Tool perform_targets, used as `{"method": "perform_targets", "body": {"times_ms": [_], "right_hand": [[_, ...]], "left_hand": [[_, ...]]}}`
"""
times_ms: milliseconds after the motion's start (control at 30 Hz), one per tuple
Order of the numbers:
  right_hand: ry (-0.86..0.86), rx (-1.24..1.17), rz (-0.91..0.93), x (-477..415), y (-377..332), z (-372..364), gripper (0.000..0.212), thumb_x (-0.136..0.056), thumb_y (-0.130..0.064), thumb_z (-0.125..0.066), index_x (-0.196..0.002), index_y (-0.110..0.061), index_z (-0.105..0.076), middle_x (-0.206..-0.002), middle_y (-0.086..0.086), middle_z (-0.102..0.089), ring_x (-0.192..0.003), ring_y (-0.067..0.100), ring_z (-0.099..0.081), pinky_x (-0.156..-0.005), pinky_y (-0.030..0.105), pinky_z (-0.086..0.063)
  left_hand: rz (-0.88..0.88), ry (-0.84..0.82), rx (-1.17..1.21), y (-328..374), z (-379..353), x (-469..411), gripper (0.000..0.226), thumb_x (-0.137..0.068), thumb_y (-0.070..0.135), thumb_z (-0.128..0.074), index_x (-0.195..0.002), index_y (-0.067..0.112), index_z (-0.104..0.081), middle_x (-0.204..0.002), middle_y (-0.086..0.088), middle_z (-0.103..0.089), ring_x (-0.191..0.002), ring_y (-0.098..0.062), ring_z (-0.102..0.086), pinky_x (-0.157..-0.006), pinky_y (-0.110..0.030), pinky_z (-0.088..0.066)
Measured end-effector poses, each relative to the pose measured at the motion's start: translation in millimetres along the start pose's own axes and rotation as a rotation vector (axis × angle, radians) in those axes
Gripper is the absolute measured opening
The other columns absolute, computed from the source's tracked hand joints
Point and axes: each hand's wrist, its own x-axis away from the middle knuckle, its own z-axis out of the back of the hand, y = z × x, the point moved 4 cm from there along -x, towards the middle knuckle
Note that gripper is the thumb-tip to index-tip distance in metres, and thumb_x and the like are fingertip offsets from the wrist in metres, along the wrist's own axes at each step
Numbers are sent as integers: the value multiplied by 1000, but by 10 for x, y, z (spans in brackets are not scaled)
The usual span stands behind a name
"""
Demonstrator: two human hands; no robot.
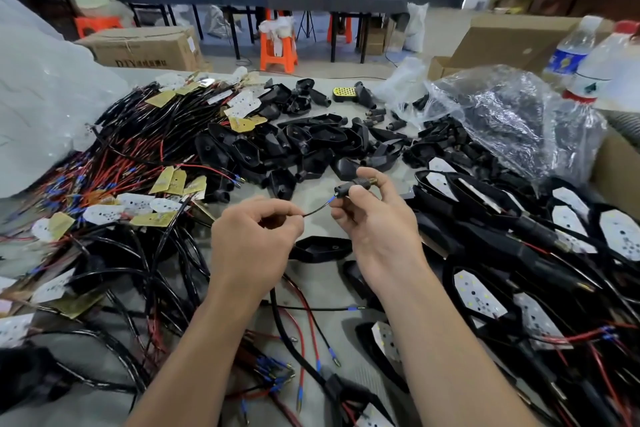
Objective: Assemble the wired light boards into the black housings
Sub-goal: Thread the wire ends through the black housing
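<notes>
Head view over the counter (pixel 313 196): my left hand (pixel 254 232) pinches a thin black wire (pixel 317 210), fingers curled round it. My right hand (pixel 377 222) grips a small black stem (pixel 356 183) with a brass threaded end, and the wire's blue tip sits at its mouth. Both are held above an open housing (pixel 320 248) lying on the counter. To the left lie heaped wired boards (pixel 138 163), behind them loose housings (pixel 311 146), and to the right fitted units (pixel 519 236).

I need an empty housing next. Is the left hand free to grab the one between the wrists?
Probably not yet: the left hand pinches a wire, the right hand a connector; the housing lies uncovered.
</notes>
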Motion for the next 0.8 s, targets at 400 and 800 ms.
{"method": "perform_targets", "body": {"times_ms": [400, 800], "right_hand": [[-55, 141, -12, 51, 2, -30, 35, -95, 14, -46, -112, -15, -58, -88, 12, -68, -68, 20, -60, -65, 29, -53], [-161, 69, -142, 86, 125, -72, 26, -95, 12, -50, -100, -12, -60, -88, 15, -73, -76, 23, -72, -69, 28, -60]], "left_hand": [[-57, 41, -42, 61, 19, 57, 27, -78, 17, -81, -69, 42, -76, -78, 28, -70, -75, 2, -66, -67, -8, -47], [-28, 90, -84, 93, -36, 101, 22, -78, 20, -81, -68, 39, -75, -67, 30, -67, -66, 6, -63, -58, -7, -42]]}}
